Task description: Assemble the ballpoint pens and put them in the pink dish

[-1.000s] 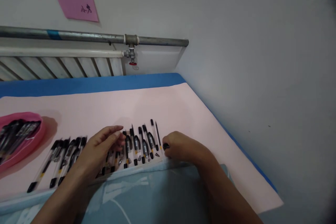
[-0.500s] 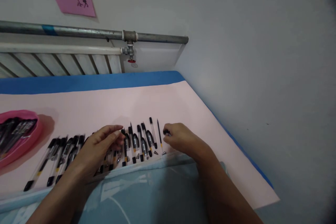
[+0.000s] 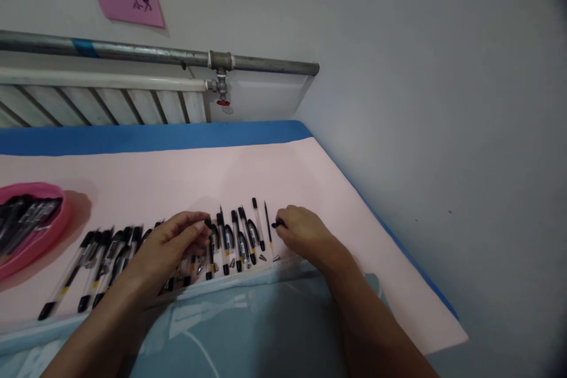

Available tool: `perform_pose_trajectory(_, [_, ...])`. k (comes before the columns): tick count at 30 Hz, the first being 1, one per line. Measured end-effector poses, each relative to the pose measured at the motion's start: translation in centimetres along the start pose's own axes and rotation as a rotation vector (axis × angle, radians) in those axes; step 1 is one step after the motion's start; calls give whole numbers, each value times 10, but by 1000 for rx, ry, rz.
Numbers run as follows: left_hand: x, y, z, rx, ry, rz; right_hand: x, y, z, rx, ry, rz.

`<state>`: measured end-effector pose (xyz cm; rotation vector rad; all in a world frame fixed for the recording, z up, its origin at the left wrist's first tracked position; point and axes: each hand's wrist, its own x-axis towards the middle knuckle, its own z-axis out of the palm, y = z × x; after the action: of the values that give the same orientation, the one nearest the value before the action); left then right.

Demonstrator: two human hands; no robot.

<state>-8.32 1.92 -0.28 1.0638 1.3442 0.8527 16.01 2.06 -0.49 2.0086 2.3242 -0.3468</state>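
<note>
My right hand (image 3: pixel 301 230) is closed around a pen cap (image 3: pixel 279 223), whose black end sticks out past the fingers. Just left of it a bare pen refill (image 3: pixel 268 221) with a yellow lower end lies on the pink sheet, a small metal pen tip (image 3: pixel 276 258) near its foot. My left hand (image 3: pixel 177 236) hovers over the row of pens, fingers curved and apart, with nothing seen in them. Between the hands lie clear pen barrels (image 3: pixel 258 224), black clip caps (image 3: pixel 229 237) and several small metal tips. Part of the row is hidden under my left hand.
A pink basket (image 3: pixel 64 224) full of pens stands at the left, with more pens (image 3: pixel 73 274) lying beside it. A light blue cover (image 3: pixel 283 319) spans the near edge. The wall (image 3: pixel 420 130) borders the table on the right; a radiator (image 3: pixel 101 77) is behind.
My right hand has turned slightly, and the black cap now points left out of its fingers. My left hand has barely moved.
</note>
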Motion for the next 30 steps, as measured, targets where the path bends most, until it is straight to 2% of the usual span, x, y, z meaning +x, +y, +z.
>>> perform_pose_trajectory(3, [0, 1, 0, 9, -4, -5, 3, -1, 1, -17, 18, 18])
perform_pose_trajectory(20, [-2, 3, 1, 12, -4, -4, 17, -8, 4, 364, 79, 86])
perform_pose_trajectory(30, [-1, 3, 2, -7, -13, -18, 18, -9, 6, 371, 76, 94])
